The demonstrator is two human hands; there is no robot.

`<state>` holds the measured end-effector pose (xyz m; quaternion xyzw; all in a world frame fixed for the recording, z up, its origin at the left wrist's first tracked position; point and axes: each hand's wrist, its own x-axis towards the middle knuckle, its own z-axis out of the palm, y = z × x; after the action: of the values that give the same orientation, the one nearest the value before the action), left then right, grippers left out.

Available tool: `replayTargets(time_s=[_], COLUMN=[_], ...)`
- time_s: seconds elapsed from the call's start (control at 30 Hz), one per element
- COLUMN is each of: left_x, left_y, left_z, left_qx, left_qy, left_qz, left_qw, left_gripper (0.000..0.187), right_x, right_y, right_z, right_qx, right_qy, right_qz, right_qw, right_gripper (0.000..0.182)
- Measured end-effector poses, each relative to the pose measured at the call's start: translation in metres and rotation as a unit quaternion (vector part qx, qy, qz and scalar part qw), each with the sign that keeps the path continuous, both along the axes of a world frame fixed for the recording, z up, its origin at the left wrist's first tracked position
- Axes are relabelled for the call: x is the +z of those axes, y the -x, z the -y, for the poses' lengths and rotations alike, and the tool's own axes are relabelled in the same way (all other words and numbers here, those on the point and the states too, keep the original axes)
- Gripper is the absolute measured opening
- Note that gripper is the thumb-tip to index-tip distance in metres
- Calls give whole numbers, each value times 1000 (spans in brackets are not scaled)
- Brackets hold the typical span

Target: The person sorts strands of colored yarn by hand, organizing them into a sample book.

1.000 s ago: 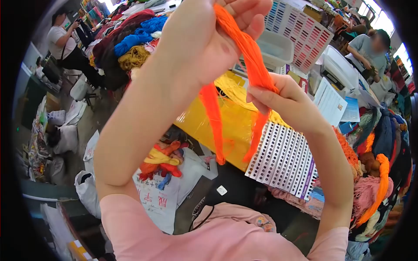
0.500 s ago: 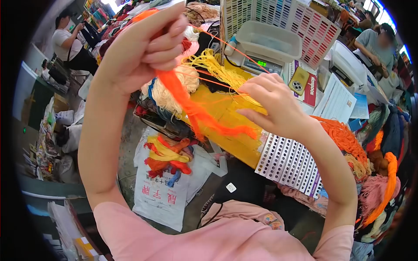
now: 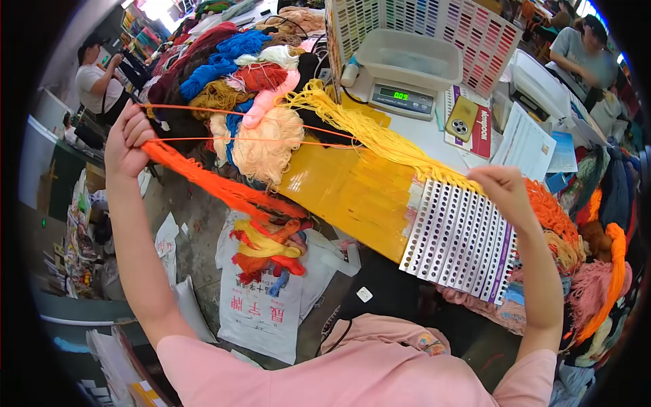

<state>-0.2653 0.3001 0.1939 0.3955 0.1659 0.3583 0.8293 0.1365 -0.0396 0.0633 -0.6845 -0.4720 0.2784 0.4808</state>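
Observation:
My left hand (image 3: 129, 139), raised at the left, is closed round an orange yarn skein (image 3: 217, 184) that hangs down to the right. From this hand two thin orange strands (image 3: 251, 140) run right, over a cream yarn bundle (image 3: 261, 146), to the yellow yarn. My right hand (image 3: 505, 193) pinches the end of the long yellow yarn (image 3: 380, 139), above a white card with rows of holes (image 3: 461, 237). The yellow yarn stretches back across the yellow board (image 3: 352, 190) to the yarn pile.
Behind stand a digital scale (image 3: 403, 100) with a clear plastic tub (image 3: 410, 60), a colour chart (image 3: 475, 41), a phone (image 3: 461, 119) and papers (image 3: 525, 146). Yarn piles lie left and right. A person (image 3: 580, 54) sits back right; another person (image 3: 98, 74) stands back left.
My left hand has moved left and down with the orange skein. My right hand has moved right and down and now holds the yellow yarn, which is pulled out over the board.

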Motion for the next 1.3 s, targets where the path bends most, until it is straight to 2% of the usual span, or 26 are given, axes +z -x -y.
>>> replayTargets(time_s=[0.03, 0.13, 0.2, 0.23, 0.27, 0.3, 0.37, 0.43, 0.5, 0.57, 0.63, 0.67, 0.7, 0.77, 0.8, 0.83, 0.93, 0.97, 1.0, 1.03, 1.1, 1.17, 1.3], left_x=[-4, -20, -40, -53, -66, -70, -77, -72, -98, -112, -108, -109, -112, -123, -136, -145, -140, -148, -161, -169, -172, -174, -180], left_y=[11, 56, 115, 148, 175, 164, 110, 13, -40, -92, -143, -162, -177, -202, -210, -214, -213, -210, -209, -208, -211, -215, -213], left_z=[-8, -40, -79, -98, -113, -98, -54, 25, 63, 107, 150, 165, 177, 201, 209, 216, 243, 246, 248, 251, 261, 270, 270], left_qx=[18, 185, 222, 266, 258, 317, 225, 178, 28, 1, -30, -79, -128, -169, -170, -170, -190, -199, -208, -220, -225, -224, -286], left_qy=[12, 31, 36, 17, 23, 65, 86, 73, 81, 87, -18, -30, -42, -53, -62, -71, 51, 71, 91, 112, 82, 28, -39], left_qz=[5, -14, 16, 16, 36, 48, 34, -59, -71, -119, -145, -104, -62, -49, -51, -53, 3, 1, -3, -10, -44, -69, -76], left_qw=[1000, 982, 974, 964, 965, 945, 970, 980, 994, 989, 989, 991, 989, 983, 982, 981, 980, 977, 974, 969, 970, 972, 954], left_gripper=[30, 32, 31, 30, 28, 26, 19, 14, 15, 20, 24, 26, 27, 30, 38, 46, 69, 73, 78, 83, 88, 89, 79], right_x=[-2, -15, -18, -20, -15, -7, 14, 30, 48, 74, 87, 90, 85, 71, 50, 29, -10, -11, -11, -13, -21, -20, -23], right_y=[-14, -80, -126, -153, -165, -174, -157, -120, -74, -31, 2, 15, 26, 47, 45, 41, 35, 41, 49, 55, 71, 80, 86], right_z=[8, 39, 66, 84, 94, 105, 94, 68, 37, 12, -9, -17, -24, -31, -31, -29, 2, 8, 16, 23, 23, 20, 23], right_qx=[-36, -156, -263, -320, -350, -380, -324, -247, -157, -38, 70, 109, 128, 117, 106, 89, 12, 5, -4, -15, -14, -2, -9], right_qy=[1, 58, 104, 93, 72, 50, 55, 62, 95, 92, 89, 86, 81, 83, -28, -138, -58, -8, 44, 94, 32, 18, 12], right_qz=[10, 14, 55, 28, -7, -40, -46, -51, -35, -33, -30, -40, -34, -114, 54, 220, 201, 56, -92, -240, -333, -355, -416], right_qw=[999, 986, 958, 942, 934, 923, 943, 966, 982, 995, 993, 989, 988, 983, 992, 962, 978, 998, 995, 966, 942, 935, 909], right_gripper=[15, 16, 18, 17, 16, 15, 13, 13, 15, 18, 20, 20, 19, 18, 19, 20, 20, 19, 19, 18, 17, 14, 10])
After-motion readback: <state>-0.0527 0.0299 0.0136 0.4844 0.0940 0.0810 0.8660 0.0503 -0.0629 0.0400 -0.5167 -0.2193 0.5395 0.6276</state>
